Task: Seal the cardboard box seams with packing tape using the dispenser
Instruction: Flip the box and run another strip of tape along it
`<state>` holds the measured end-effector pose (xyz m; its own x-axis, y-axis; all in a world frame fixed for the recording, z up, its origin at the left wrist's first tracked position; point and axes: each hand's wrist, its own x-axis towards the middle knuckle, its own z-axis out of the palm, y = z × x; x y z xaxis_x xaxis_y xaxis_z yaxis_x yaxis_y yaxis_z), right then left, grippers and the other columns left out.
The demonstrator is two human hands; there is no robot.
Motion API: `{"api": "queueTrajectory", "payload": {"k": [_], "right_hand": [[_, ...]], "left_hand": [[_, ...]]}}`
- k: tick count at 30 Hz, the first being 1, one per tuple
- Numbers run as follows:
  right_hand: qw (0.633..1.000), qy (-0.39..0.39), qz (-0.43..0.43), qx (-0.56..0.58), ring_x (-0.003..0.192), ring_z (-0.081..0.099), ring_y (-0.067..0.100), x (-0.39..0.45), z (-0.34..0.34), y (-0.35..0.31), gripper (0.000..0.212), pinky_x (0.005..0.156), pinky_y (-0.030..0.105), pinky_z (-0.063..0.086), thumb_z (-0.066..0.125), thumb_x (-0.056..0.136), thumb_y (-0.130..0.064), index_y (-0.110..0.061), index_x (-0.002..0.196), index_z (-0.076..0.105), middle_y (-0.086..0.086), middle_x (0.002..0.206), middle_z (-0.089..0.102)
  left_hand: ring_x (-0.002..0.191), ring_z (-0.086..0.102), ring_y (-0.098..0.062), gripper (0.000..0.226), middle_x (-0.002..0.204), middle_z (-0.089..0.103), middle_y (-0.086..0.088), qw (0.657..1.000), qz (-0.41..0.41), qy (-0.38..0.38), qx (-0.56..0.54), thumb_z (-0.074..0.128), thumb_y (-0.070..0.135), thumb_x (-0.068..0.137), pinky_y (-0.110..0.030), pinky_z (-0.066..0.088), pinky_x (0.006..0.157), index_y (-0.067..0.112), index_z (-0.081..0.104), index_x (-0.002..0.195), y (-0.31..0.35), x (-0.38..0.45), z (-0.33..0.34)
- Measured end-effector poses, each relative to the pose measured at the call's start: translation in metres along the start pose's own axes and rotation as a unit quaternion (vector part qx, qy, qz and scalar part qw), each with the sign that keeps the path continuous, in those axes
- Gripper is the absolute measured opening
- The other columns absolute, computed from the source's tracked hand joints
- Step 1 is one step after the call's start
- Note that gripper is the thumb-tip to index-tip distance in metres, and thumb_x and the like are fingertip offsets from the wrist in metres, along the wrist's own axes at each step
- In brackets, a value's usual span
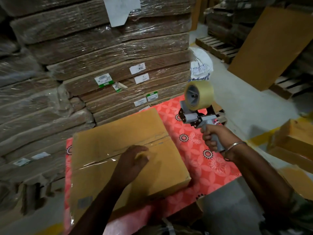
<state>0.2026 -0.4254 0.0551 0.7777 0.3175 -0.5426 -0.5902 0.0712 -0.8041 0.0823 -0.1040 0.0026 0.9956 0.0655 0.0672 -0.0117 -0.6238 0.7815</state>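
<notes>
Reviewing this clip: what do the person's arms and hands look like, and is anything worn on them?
Both forearms are bare, with no gloves on the left hand or the right hand. A thin silver-coloured metal bangle circles the right wrist. No watch or rings show; the left wrist is bare. At the lower right edge, a bit of patterned fabric sits near the right upper arm, possibly a sleeve; too blurred to tell.

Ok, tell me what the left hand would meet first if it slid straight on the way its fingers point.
Probably only more of the brown cardboard box: the left hand lies on its taped top, fingers aimed toward its right edge, then the red floral cloth. Depth is unclear.
</notes>
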Motion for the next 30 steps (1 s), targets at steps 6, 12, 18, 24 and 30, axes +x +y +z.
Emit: {"api": "queueTrajectory", "payload": {"k": [6,12,18,24,30], "right_hand": [[0.999,-0.028,-0.034,-0.01,0.039,0.024,0.012,-0.015,0.043,-0.02,0.021,0.038,0.017,0.022,0.052,0.063,-0.014,-0.012,0.083,0.047,-0.001,0.059,0.036],[0.999,-0.033,-0.038,-0.019,0.035,0.027,0.011,-0.016,0.073,-0.021,0.026,0.039,0.015,0.021,0.05,0.062,-0.013,-0.009,0.088,0.05,0.002,0.06,0.037],[0.998,-0.007,-0.054,-0.015,0.037,0.027,0.012,-0.012,0.082,-0.021,0.03,0.04,0.017,0.021,0.052,0.061,-0.013,-0.007,0.091,0.05,0.002,0.061,0.038],[0.998,-0.005,-0.058,-0.019,0.039,0.028,0.012,-0.007,0.089,-0.027,0.027,0.039,0.017,0.022,0.052,0.062,-0.013,-0.007,0.089,0.051,0.001,0.061,0.038],[0.998,-0.017,-0.059,0.001,0.039,0.028,0.011,-0.007,0.095,-0.032,0.028,0.036,0.018,0.023,0.05,0.064,-0.013,-0.007,0.091,0.051,0.001,0.062,0.038]], "left_hand": [[0.141,0.049,-0.01,0.076,0.155,0.051,-0.002,0.975,-0.076,-0.081,-0.194,0.078,0.007,0.09,-0.019,0.039,0.107,0.014,0.039,0.156,0.04,0.072,0.022],[0.107,0.065,0.001,0.071,0.134,0.062,0.01,0.928,-0.069,-0.089,-0.356,0.056,-0.019,0.093,-0.02,0.052,0.079,0.012,0.038,0.155,0.074,0.109,0.035],[0.104,0.066,-0.027,0.027,0.118,0.077,-0.007,0.889,-0.101,-0.053,-0.443,0.065,-0.001,0.096,-0.044,0.048,0.09,0.019,0.07,0.113,0.058,0.114,0.049],[0.105,0.069,-0.022,0.027,0.12,0.077,-0.004,0.882,-0.124,-0.068,-0.45,0.073,0.011,0.094,-0.042,0.049,0.087,0.018,0.07,0.12,0.05,0.115,0.048],[0.114,0.069,-0.026,0.038,0.131,0.072,-0.005,0.825,-0.14,-0.084,-0.541,0.069,0.01,0.094,-0.033,0.047,0.077,0.015,0.064,0.132,0.042,0.116,0.047]]}}
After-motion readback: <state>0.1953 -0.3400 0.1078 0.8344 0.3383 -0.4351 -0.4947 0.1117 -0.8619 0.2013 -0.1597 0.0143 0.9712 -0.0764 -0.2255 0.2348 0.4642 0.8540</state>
